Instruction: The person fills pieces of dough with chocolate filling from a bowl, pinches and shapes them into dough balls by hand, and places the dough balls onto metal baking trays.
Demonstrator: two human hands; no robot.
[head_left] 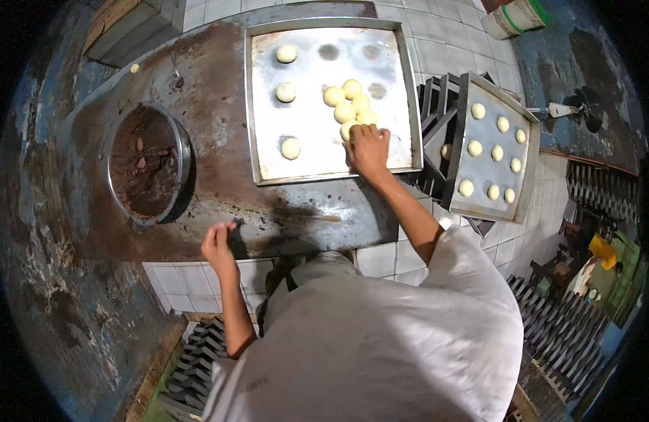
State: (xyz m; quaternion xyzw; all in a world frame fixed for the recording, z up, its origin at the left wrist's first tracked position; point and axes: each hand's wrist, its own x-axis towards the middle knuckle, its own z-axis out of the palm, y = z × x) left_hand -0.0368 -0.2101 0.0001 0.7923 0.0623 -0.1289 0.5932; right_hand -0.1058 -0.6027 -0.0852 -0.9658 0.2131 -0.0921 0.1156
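A metal tray (303, 172) lies on the worktable. Three pale dough balls stand in a column at its left, the lowest one (290, 148) nearest the front rim. Several more dough balls (345, 112) are clustered right of centre. My right hand (370, 149) reaches over the tray's front rim, its fingers bent down at the lower end of the cluster, touching dough there; the fingertips are partly hidden. Over the table's front edge, left of the tray, my left hand (219, 244) hovers with fingers curled together, and what they hold, if anything, is too small to tell.
A round metal bowl (186, 158) with dark brown filling sits at the left of the worktable (219, 105). To the right, a second tray (456, 148) with several dough balls rests on a rack (437, 105). A bucket (511, 19) stands at the upper right.
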